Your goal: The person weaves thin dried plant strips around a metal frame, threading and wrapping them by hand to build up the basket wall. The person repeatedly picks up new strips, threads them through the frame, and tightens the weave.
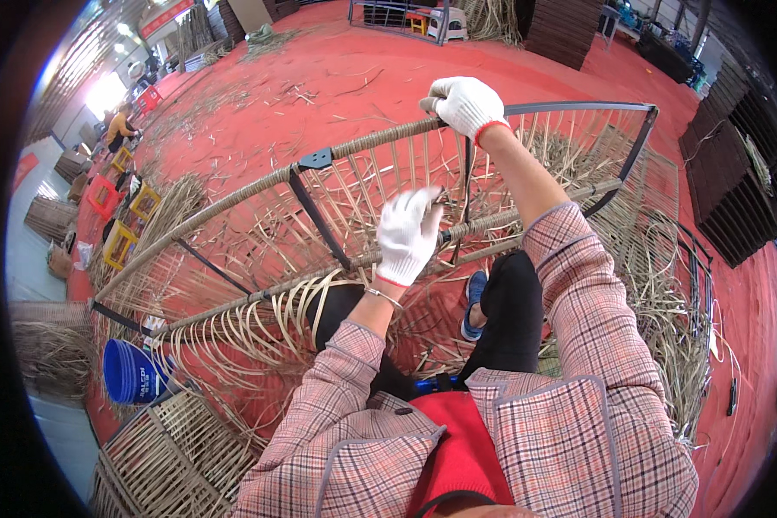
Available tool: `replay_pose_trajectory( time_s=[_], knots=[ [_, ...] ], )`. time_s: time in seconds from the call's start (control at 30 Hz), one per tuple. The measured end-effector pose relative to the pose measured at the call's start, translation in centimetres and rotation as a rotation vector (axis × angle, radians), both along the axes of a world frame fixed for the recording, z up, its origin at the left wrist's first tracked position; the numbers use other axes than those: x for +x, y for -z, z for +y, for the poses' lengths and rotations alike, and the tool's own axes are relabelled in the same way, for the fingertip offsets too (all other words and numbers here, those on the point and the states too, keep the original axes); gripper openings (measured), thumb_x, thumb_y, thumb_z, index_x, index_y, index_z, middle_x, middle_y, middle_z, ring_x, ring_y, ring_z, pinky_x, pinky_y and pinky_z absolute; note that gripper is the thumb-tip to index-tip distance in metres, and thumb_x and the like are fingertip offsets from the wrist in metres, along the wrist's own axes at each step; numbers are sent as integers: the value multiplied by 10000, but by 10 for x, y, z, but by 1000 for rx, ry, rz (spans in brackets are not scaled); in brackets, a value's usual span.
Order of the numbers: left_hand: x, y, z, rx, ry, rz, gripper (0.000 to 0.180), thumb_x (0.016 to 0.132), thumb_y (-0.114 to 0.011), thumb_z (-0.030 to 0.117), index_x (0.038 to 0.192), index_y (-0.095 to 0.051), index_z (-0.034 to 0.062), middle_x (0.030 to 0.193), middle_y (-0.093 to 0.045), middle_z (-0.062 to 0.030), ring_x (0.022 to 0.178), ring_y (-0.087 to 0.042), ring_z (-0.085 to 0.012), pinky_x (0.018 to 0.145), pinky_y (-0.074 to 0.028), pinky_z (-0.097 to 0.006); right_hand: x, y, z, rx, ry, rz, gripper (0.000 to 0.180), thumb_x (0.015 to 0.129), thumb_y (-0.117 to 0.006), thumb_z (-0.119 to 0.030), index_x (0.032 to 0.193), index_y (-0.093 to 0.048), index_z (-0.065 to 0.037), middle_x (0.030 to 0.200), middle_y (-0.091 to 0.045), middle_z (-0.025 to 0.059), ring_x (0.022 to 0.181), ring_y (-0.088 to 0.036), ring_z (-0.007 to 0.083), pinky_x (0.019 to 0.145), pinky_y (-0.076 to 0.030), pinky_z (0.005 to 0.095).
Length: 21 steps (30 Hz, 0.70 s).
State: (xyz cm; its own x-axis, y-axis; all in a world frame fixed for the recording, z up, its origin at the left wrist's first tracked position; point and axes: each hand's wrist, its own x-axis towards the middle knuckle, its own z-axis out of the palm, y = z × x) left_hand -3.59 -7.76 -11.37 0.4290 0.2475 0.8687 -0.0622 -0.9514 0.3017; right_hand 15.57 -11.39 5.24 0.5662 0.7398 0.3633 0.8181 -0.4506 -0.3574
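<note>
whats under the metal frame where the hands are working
Under the metal frame: red floor, loose rattan strips, the person's black-trousered legs and a blue shoe. The other foot is hidden behind the right arm.

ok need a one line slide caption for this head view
Gloved right hand grips the wrapped top rail of a metal frame while the left hand works among upright rattan strips.

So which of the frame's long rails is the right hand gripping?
The right hand grips the upper rail, the far one wrapped in wicker. The lower rail runs past the left hand.
</note>
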Motion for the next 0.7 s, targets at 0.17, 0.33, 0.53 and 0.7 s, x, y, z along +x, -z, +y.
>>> replay_pose_trajectory(
  time_s=[0.17, 0.33, 0.53, 0.7],
  knots=[
    [22, -104, 26, 236, -203, -41, 424, 838, -823, 242, 1217, -685, 112, 1076, -714, -88, 1028, -675, -290, 965, -499, -419, 3, 7, 2, 130, 41, 62, 283, 938, -685, -460, 990, -781, -199, 927, -772, 54, 883, -724, 293, 756, -554, 439],
    [53, -113, 45, 272, -371, 216, 380, 809, -807, 482, 928, -684, 144, 817, -676, -30, 780, -673, -249, 743, -505, -409, 7, 15, -8, 346, -107, 233, 270, 977, -707, -354, 1007, -760, -92, 768, -723, 39, 702, -640, 126, 713, -527, 314],
    [59, -105, 59, 351, -347, 151, 358, 798, -791, 475, 855, -629, 161, 744, -641, -27, 700, -665, -242, 647, -497, -408, 9, 18, -12, 449, -253, 381, 291, 958, -707, -405, 1058, -774, -140, 820, -740, 53, 739, -673, 187, 738, -542, 342],
    [58, -106, 58, 373, -346, 150, 279, 829, -790, 404, 907, -699, 152, 742, -671, -37, 683, -676, -243, 625, -517, -391, 10, 15, -8, 320, -87, 190, 329, 974, -696, -390, 1046, -765, -77, 824, -741, 77, 743, -671, 183, 732, -540, 345]
  ],
)
